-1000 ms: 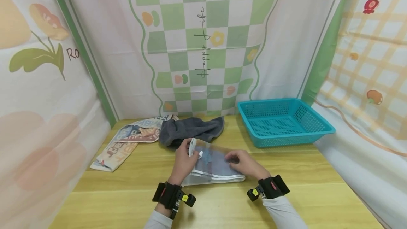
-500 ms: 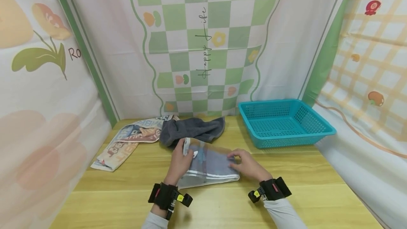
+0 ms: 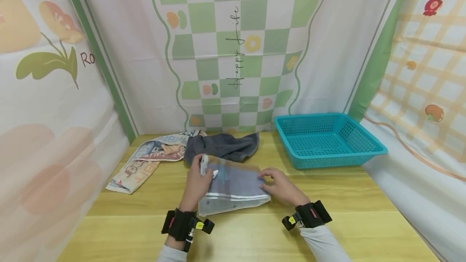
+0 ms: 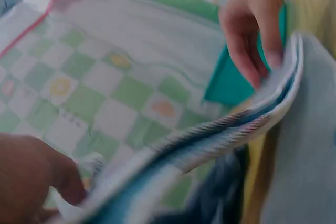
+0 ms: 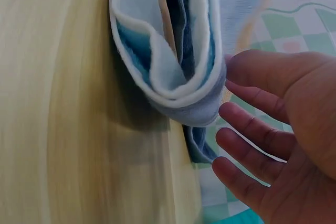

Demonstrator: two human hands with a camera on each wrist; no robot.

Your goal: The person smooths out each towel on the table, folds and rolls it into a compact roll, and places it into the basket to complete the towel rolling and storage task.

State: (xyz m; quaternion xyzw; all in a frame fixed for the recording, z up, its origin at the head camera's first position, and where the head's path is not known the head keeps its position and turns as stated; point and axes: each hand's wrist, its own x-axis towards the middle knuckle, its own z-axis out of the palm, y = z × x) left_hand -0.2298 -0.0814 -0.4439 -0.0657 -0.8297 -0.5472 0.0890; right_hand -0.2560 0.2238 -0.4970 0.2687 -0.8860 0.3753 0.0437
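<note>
A folded towel [image 3: 236, 179], grey-blue outside with white edges and a small white label, stands slightly spread above the table in the head view. My left hand [image 3: 196, 183] pinches its upper left corner beside the label. At the rounded right end is my right hand [image 3: 282, 187]; in the right wrist view that hand [image 5: 283, 129] has its thumb against the towel [image 5: 184, 100] and its other fingers loosely extended. Blue inner layers show between the white edges of the towel [image 4: 210, 135] in the left wrist view, which is blurred.
Behind the held towel lies a crumpled dark grey towel [image 3: 222, 146]. A patterned, printed towel [image 3: 145, 161] is spread at the left. On the right stands a turquoise perforated basket [image 3: 331, 142]. Printed curtains [image 3: 251, 51] enclose the wooden table [image 3: 247, 237] at back and sides.
My left hand has moved left, carrying the folded towel with it, and the towel's lower layers have parted more. My right hand has stayed nearly in place at the towel's right end.
</note>
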